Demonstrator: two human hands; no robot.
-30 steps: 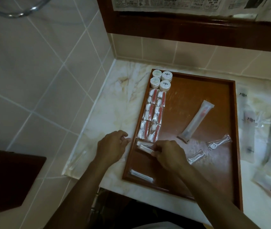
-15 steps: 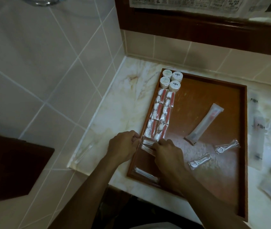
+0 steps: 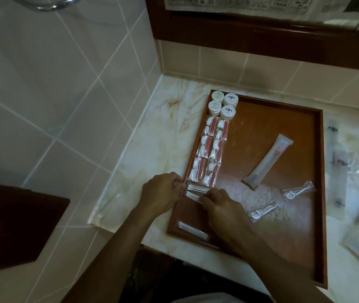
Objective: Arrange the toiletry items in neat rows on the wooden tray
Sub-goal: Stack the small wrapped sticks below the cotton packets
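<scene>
A wooden tray (image 3: 294,119) lies on the marble counter. Along its left side stand several white round jars (image 3: 223,105), then several red-and-white sachets (image 3: 209,149) in two columns. Below them lie two clear packets of white cotton swabs (image 3: 196,192). My left hand (image 3: 162,194) pinches their left end at the tray's rim, and my right hand (image 3: 221,206) pinches the right end of the lower packet. Another swab packet (image 3: 192,230) lies at the tray's near left corner. A long toothbrush sachet (image 3: 268,161) and two small clear packets (image 3: 297,191) lie loose in the middle.
More clear wrapped items (image 3: 349,178) lie on the counter right of the tray. One clear packet (image 3: 108,205) lies on the counter's left edge by the tiled wall. A dark wooden surface (image 3: 10,226) is at lower left.
My left hand has moved right to the tray's rim and closed on the swab packets. My right hand has stayed on them. The view has shifted a little.
</scene>
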